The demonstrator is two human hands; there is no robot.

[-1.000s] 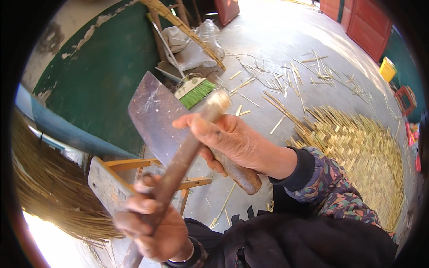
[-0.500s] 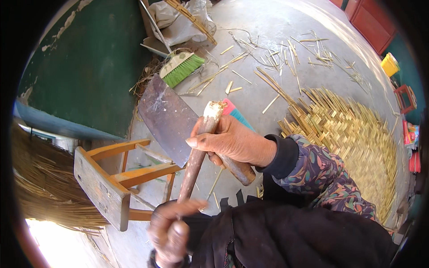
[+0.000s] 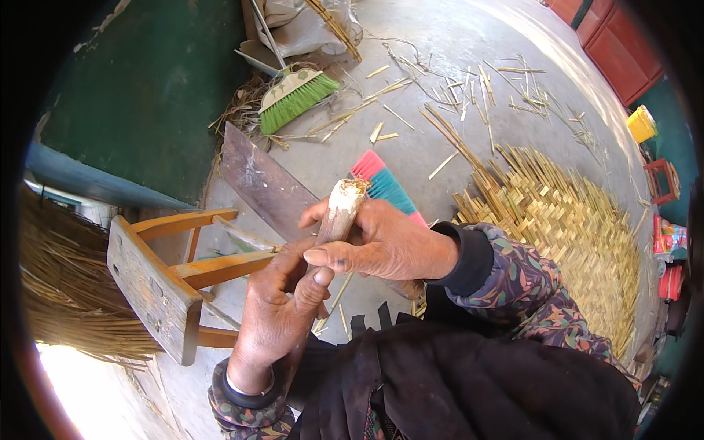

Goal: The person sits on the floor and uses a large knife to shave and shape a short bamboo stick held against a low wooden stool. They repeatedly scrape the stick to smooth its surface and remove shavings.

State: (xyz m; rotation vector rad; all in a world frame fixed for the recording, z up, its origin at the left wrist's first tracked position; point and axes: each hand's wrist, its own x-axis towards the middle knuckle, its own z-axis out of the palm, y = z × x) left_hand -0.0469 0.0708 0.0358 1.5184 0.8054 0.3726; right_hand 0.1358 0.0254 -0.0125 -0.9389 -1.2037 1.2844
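Floor (image 3: 425,150) is grey and carries scattered split strips (image 3: 443,166). Woven mat (image 3: 565,249) lies to the right, its near edge partly covered by the right sleeve. Stalk bundle (image 3: 73,286) occupies the far left. Wooden stool (image 3: 158,286) stands tilted in view beside the left hand (image 3: 275,301), limiting clearance on that side. White sack (image 3: 304,29) rests beyond the green-bristled broom (image 3: 297,103); its contents cannot be identified. Pink-and-blue bristles (image 3: 389,187) show behind the right hand (image 3: 392,242). Yellow container (image 3: 641,125) sits at the far right, interior not discernible. Cleaver (image 3: 268,180) extends up and left from the right fingers, which grip its handle; the right thumb presses on the stick (image 3: 343,209). The stick slants between both hands, pale end uppermost; the left fingers curl closed around it, thumb alongside.
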